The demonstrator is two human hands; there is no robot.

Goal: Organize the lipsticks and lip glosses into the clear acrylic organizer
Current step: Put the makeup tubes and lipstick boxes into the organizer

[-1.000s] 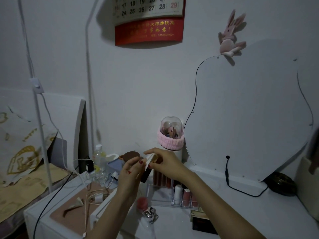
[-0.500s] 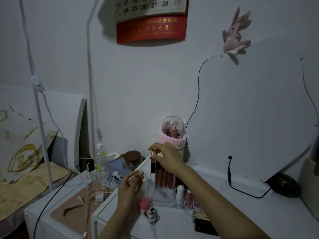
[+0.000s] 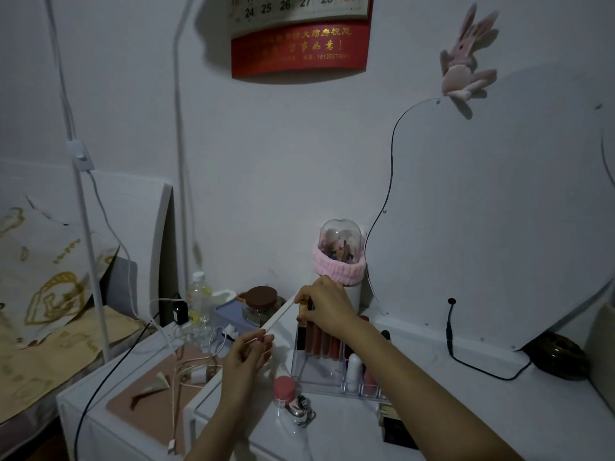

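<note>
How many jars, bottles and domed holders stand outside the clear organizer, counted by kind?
Jar with brown lid: 1
Small jar with pink cap: 1
Clear plastic bottle: 1
Domed holder with pink band: 1
Total: 4

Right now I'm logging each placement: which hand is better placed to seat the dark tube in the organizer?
Right. The right hand already pinches the dark tube upright over the clear organizer; the left hand holds a white stick.
</note>
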